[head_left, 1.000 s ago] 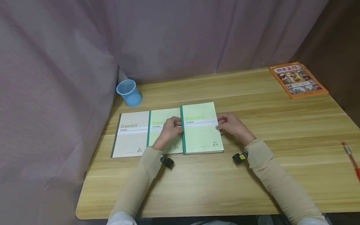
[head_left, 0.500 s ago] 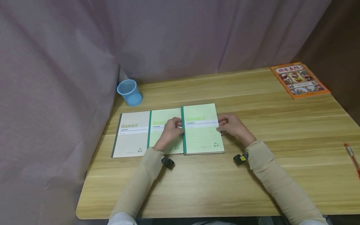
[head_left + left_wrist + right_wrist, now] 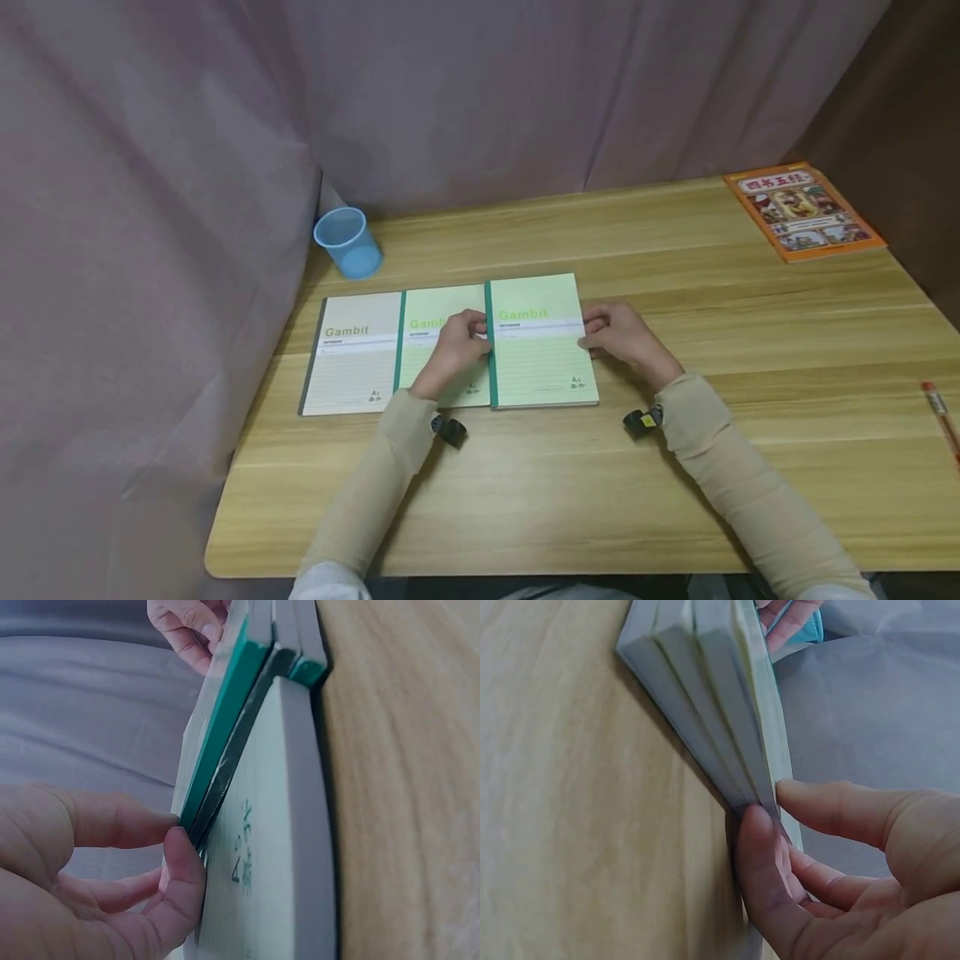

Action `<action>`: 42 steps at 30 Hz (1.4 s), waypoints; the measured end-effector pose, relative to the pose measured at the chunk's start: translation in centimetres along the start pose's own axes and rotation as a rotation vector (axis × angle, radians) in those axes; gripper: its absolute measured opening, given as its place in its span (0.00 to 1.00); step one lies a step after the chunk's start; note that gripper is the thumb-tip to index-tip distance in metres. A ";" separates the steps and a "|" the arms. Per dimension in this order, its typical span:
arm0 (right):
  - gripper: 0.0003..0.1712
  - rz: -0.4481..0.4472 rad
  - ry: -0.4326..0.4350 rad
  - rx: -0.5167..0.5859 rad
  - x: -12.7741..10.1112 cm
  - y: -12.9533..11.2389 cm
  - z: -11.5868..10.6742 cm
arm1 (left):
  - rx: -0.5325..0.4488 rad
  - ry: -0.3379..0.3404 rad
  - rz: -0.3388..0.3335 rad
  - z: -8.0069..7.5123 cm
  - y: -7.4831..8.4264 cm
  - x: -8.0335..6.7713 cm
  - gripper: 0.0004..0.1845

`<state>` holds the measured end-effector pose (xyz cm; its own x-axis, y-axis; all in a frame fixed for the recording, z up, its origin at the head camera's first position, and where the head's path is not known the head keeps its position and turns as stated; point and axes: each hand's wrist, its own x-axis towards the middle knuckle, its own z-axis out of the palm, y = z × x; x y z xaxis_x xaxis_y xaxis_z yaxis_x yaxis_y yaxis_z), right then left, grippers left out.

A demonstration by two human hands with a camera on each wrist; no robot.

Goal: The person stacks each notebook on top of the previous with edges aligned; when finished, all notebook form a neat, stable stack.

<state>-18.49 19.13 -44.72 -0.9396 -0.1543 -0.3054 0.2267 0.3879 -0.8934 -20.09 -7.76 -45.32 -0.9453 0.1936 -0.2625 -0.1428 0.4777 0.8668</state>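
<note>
Left hand [image 3: 456, 350], right hand [image 3: 621, 335] fingers pinch top notebook [image 3: 542, 342] edges; lower notebooks partly covered.

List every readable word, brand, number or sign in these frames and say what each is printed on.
"Gambit": beige notebook cover on the left.
"Gam", the rest hidden by the left hand: middle pale green notebook.
"Gambit": right pale green notebook, held at its edge by the right hand.
Small lines under each "Gambit" and the corner marks: too small to read.
Orange picture book: title characters too blurred to read.
</note>
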 end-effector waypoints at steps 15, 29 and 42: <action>0.27 -0.025 0.026 -0.012 -0.5 -1.2 -1.3 | -0.066 -0.005 0.011 -1.0 0.0 0.0 0.26; 0.25 -0.093 0.005 -0.081 0.0 -4.9 0.3 | -0.092 0.009 0.007 -3.0 -0.3 -0.8 0.23; 0.26 -0.162 -0.052 0.023 1.2 -7.2 3.3 | -0.123 0.100 0.058 -5.7 -0.7 -2.2 0.23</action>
<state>-20.44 13.13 -39.77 -0.9499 -0.2606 -0.1728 0.0794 0.3335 -0.9394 -19.58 -13.43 -42.95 -0.9765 0.1293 -0.1722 -0.1157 0.3589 0.9262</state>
